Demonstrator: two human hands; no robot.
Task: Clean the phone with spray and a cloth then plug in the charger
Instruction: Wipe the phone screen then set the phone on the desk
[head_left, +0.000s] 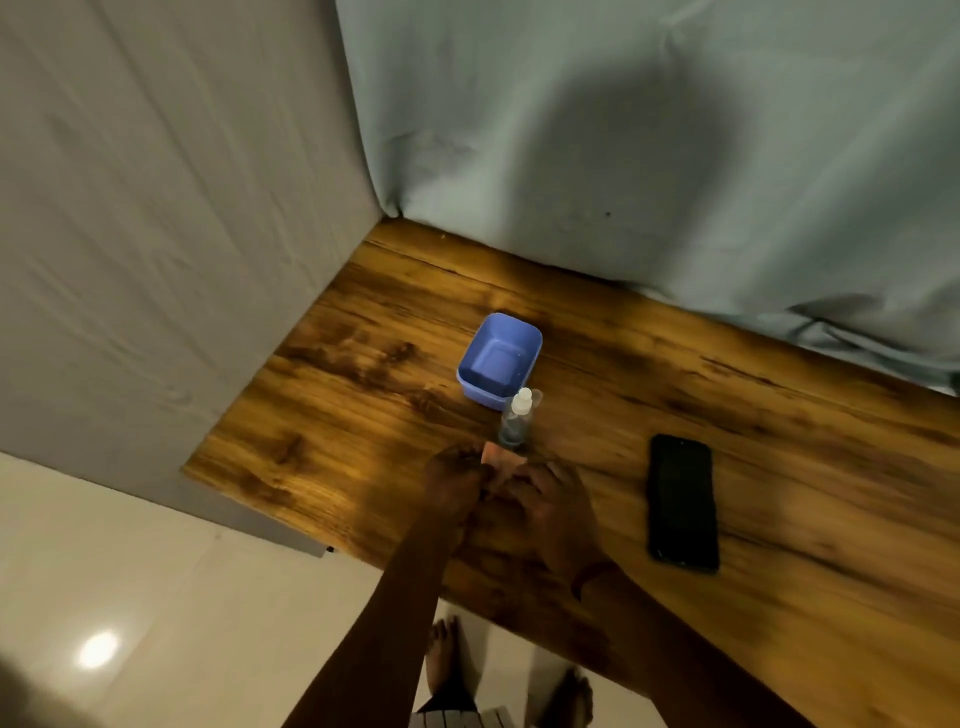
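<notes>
A black phone (682, 501) lies flat, screen up, on the wooden table (337, 395), to the right of my hands. A small clear spray bottle (516, 420) with a white nozzle stands upright just beyond my fingers. My left hand (454, 488) and my right hand (545, 499) are together over the table, and both pinch a small pinkish cloth (497, 456) whose edge shows between them. Most of the cloth is hidden by my fingers. No charger is visible.
An empty blue plastic tub (500, 359) stands behind the bottle. Grey fabric walls close off the table's left and back sides. The table's near edge runs diagonally; below it are a pale tiled floor and my bare feet (452, 660).
</notes>
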